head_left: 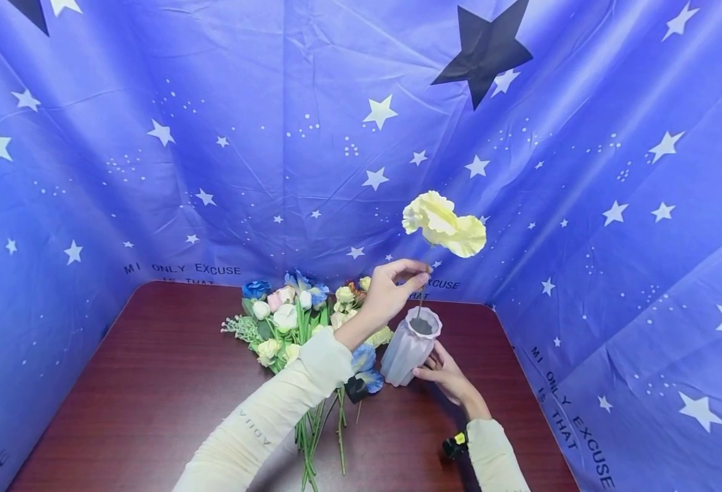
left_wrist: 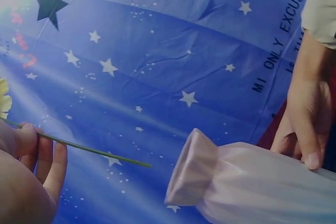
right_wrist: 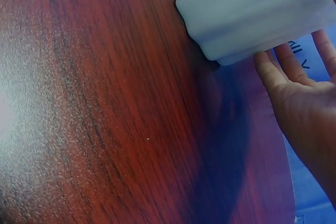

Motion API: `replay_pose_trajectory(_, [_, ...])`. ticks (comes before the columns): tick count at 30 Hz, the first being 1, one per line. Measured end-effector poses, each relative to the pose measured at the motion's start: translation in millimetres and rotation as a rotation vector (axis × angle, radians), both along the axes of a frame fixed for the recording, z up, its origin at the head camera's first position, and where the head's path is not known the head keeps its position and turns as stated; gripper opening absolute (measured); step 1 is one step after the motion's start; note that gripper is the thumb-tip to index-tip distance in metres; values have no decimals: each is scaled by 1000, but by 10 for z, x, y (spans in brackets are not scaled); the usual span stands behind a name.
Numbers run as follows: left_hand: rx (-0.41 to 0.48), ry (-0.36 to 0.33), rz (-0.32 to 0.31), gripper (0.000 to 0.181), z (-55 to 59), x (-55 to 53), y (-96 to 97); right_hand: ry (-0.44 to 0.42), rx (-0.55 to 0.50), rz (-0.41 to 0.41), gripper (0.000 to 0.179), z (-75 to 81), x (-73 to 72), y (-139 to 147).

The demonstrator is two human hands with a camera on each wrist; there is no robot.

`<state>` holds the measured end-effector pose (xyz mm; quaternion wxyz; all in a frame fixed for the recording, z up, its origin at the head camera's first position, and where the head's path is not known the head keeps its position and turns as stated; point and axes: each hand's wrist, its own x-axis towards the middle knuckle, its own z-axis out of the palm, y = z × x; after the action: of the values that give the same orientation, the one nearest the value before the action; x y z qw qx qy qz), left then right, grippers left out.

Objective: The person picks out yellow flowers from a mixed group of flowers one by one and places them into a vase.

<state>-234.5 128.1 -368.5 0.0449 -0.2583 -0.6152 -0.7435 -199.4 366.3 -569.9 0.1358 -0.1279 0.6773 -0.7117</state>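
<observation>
Words on the starry blue cloth [head_left: 330,41] read "MI ONLY EXCUSE" and, beneath, "IS THAT"; faint letters on the left sleeve [head_left: 244,437] I can't make out. The left hand [head_left: 391,290] pinches the thin stem [left_wrist: 105,153] of a yellow flower [head_left: 443,225] between thumb and fingertips, bloom uppermost, the stem's lower end just short of the mouth of a pale fluted vase [head_left: 406,352]. The right hand [head_left: 449,379] grips the vase low on its side, thumb on one face and fingers partly bent, spread against another. That vase is at the right part of the red-brown table [head_left: 151,383], just beside a heaped bunch of flowers [head_left: 283,318], near the back edge. Left of the bunch, open wood runs wide to the table's left edge; right of the vase, the strip is narrower.
</observation>
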Motion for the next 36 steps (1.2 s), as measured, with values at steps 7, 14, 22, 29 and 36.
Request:
replay_pose_trajectory(7, [-70, 19, -2, 16, -77, -12, 73, -20, 24, -28, 96, 25, -1, -8])
replay_pose_trajectory(14, [-144, 44, 0, 17, -160, -1, 109, -45, 60, -44, 101, 57, -3, -35])
replay_pose_trajectory(22, [-206, 46, -9, 18, -226, -8, 137, -43, 56, -41, 101, 59, 1, -37])
replay_pose_trajectory(29, [-244, 30, -6, 15, -256, 9, 172, -39, 46, -46, 100, 37, -3, -35])
replay_pose_trajectory(36, [-305, 30, 2, 13, -286, 22, 225, -28, 29, -28, 100, 50, 20, -33])
